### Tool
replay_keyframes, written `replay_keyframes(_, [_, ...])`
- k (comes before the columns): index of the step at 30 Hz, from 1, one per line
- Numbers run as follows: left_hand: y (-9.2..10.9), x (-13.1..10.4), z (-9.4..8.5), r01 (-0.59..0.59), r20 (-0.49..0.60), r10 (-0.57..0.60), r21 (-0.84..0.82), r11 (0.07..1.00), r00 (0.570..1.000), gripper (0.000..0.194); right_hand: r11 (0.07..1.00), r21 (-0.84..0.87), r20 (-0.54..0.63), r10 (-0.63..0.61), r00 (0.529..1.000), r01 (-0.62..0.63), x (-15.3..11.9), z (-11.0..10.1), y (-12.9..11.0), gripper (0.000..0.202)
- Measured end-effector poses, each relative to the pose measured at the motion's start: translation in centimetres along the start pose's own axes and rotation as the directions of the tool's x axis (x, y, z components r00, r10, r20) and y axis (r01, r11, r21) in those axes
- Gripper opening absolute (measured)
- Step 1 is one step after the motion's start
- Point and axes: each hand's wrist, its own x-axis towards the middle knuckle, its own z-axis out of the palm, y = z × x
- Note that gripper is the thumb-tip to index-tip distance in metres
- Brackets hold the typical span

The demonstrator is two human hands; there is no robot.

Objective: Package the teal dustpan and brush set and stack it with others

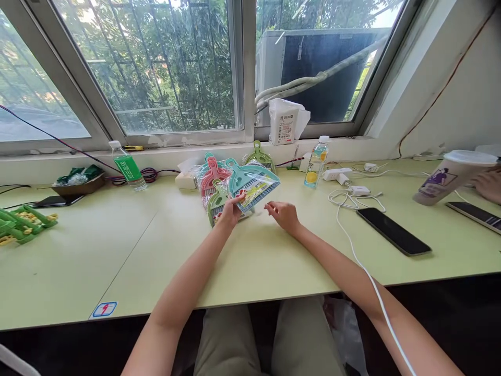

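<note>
Over the middle of the surface, just in front of a cluster of wrapped sets, the person's left hand holds up a turquoise dustpan-and-brush set in clear film, tilted, its handle pointing up and away to the left. The step in hand appears to be holding and handling this one pack; the next move seems to call for a steady left grip, and, if the right hand is to share the load, for its fingers to spread and meet the near edge. The left fingers are closed on the pack's lower left corner, thumb on top. The right hand hovers near, apart from the pack, its fingers loosely bent, unclenched and grasping nothing visible. Beside the held pack lie a pink dustpan set and a light green dustpan set.
</note>
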Motion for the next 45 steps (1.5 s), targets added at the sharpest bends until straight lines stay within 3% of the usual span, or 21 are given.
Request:
replay_keyframes(2, [0.4,-0.3,0.1,0.005,0.019,-0.005,0.016,1.000,1.000,0.034,0.922,0.345,0.034,0.176,0.984,-0.177,0.4,-0.1,-0.2,0.050])
replay_keyframes(5, [0.3,-0.6,-0.2,-0.010,0.116,-0.001,0.099,0.995,0.993,0.051,0.672,0.652,0.137,0.349,0.927,-0.349,0.9,0.1,-0.3,0.053])
replay_keyframes(9, [-0.6,-0.6,-0.4,-0.012,0.343,-0.080,0.256,0.967,0.936,0.080,0.511,0.735,0.144,0.524,0.840,-0.445,1.3,1.1,0.9,0.049])
replay_keyframes(12, [-1.0,-1.0,0.2,-0.007,0.462,-0.125,0.273,0.962,0.878,0.082,0.460,0.768,0.135,0.565,0.814,-0.446,1.3,1.7,2.1,0.043])
replay_keyframes(15, [-1.0,-1.4,0.6,0.008,0.478,-0.144,0.275,0.961,0.866,0.076,0.362,0.850,0.119,0.578,0.807,-0.384,1.5,1.6,2.8,0.047])
replay_keyframes(18, [-0.6,-1.1,0.3,0.045,0.369,-0.139,0.253,0.966,0.919,0.059,0.275,0.901,0.133,0.562,0.816,-0.336,1.7,1.2,2.8,0.051])
replay_keyframes(22, [-0.3,0.6,-1.0,0.046,0.101,-0.061,0.141,0.989,0.993,0.027,0.257,0.894,0.176,0.551,0.816,-0.367,1.8,0.9,2.3,0.048])
replay_keyframes(26, [-0.3,1.9,-1.9,0.032,-0.084,-0.021,0.122,0.992,0.996,0.014,0.241,0.892,0.197,0.556,0.808,-0.383,1.9,0.6,1.8,0.045])
replay_keyframes(29, [0.0,2.4,-2.4,0.015,-0.158,0.008,0.143,0.990,0.987,0.013,0.259,0.882,0.196,0.557,0.807,-0.393,2.1,0.2,1.7,0.044])
replay_keyframes(34, [1.9,3.1,-3.7,-0.122,-0.136,0.145,0.160,0.980,0.980,0.018,0.285,0.860,0.216,0.549,0.807,-0.424,2.2,-1.1,2.0,0.042])
replay_keyframes(38, [3.0,2.7,-4.0,-0.220,-0.144,0.258,0.238,0.946,0.955,0.039,0.305,0.838,0.243,0.534,0.810,-0.453,2.3,-2.1,2.6,0.045])
replay_keyframes(41, [3.2,1.6,-3.3,-0.343,0.007,0.380,0.451,0.824,0.925,0.054,0.363,0.809,0.251,0.498,0.830,-0.463,2.4,-2.5,2.8,0.050])
replay_keyframes(43, [3.2,1.1,-2.7,-0.401,0.113,0.416,0.573,0.714,0.902,0.053,0.393,0.801,0.238,0.484,0.842,-0.452,2.5,-2.5,2.8,0.053])
replay_keyframes(45, [3.1,0.8,-2.4,-0.414,0.143,0.426,0.629,0.658,0.893,0.050,0.418,0.795,0.228,0.465,0.856,-0.439,2.5,-2.3,2.6,0.054])
